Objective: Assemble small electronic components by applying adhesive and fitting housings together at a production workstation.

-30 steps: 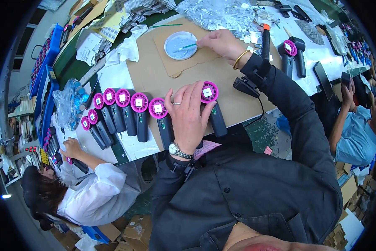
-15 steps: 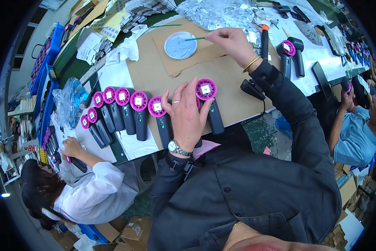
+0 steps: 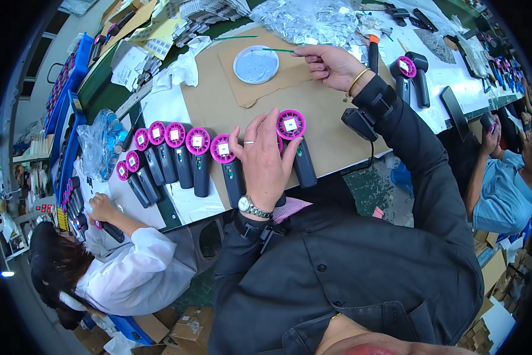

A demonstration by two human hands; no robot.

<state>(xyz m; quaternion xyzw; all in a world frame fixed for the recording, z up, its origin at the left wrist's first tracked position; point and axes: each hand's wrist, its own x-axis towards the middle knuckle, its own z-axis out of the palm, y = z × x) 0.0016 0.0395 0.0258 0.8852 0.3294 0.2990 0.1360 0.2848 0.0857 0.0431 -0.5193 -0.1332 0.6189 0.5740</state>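
Observation:
My right hand [image 3: 334,66] pinches a thin green stick [image 3: 282,51]. The stick's far end is over a round white dish [image 3: 255,79] of pale bluish paste, which lies on a torn piece of cardboard [image 3: 247,97]. Lower down, my left hand [image 3: 264,157] curves over the head of a black handheld fan, mostly hidden, with a bit of magenta rim beside the fingers. To the right of that hand lies another handheld fan [image 3: 301,160] with a magenta head and white square centre. A similar fan [image 3: 229,165] is just to its left.
More fans [image 3: 199,160] line the table edge leftward. A second green stick [image 3: 236,37] lies behind the dish. Plastic bags [image 3: 307,22] fill the back, with an orange-and-black tool [image 3: 374,53] to the right. A co-worker in white [image 3: 138,272] sits left; another in blue [image 3: 502,198] right.
My right hand has turned a little, with more of its curled fingers showing, and the stick's tip has shifted toward the dish's far rim. My left hand stays where it was.

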